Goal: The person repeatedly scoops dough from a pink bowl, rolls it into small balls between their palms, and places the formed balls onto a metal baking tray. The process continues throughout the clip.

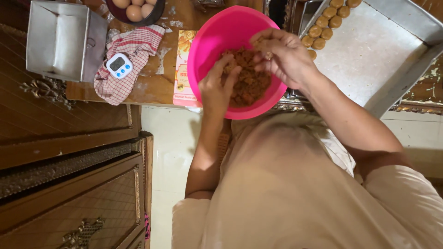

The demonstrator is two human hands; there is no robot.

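- The pink bowl [210,41] sat at the edge of the wooden table [152,85], near the centre of the view, and held a heap of brown crumbly filling [249,83].
- The left hand [217,87] rested at the bowl's 7 o'clock rim, fingers curled down into the filling; whether they pinched any could not be told.
- The right hand [281,55] hung over the bowl at about 2 o'clock, fingertips pressed together on a small lump of the filling.
- To judge by the tray [369,50] at 3 o'clock of the bowl, the work was at an early stage: a short double row of round golden balls [325,20] lay in its top left corner, with most of the metal bare.
- A good heap was left in the bowl, so much shaping seemed to remain.
- At 9 o'clock of the bowl lay a red-checked cloth [134,50] with a small white timer [119,65] on it.
- Beyond that, at 9 o'clock, stood an open metal box [60,39]; a dark bowl of eggs [136,9] sat at 11 o'clock.
- A printed packet [182,74] lay partly under the pink bowl.
- Nothing stood between the bowl and the tray.
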